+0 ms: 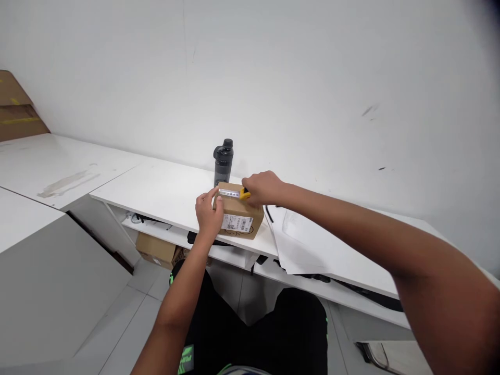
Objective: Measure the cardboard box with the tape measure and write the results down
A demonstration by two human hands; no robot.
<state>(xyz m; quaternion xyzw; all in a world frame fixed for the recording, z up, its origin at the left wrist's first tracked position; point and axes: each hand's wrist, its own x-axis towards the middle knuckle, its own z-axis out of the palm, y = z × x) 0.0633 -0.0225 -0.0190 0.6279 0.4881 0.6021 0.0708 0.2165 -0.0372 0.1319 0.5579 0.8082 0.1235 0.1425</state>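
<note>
A small brown cardboard box (244,209) with a white printed label (237,223) on its front sits on the white shelf. My left hand (210,213) grips its left side, thumb at the front top edge and a finger reaching over the top. In my right hand (263,188) is a yellow utility knife (244,193), held above the right part of the box top. A silvery strip extends left from the knife across the top; I cannot tell whether it touches the cardboard. Right behind the box stands a dark shaker bottle (223,162).
White paper sheets (299,250) lie to the right, overhanging the shelf's front edge. Beneath, another cardboard box (155,250) stands under the shelf, and dark items (375,294) fill the lower shelf. A large carton (19,112) rests far left. The white wall rises behind.
</note>
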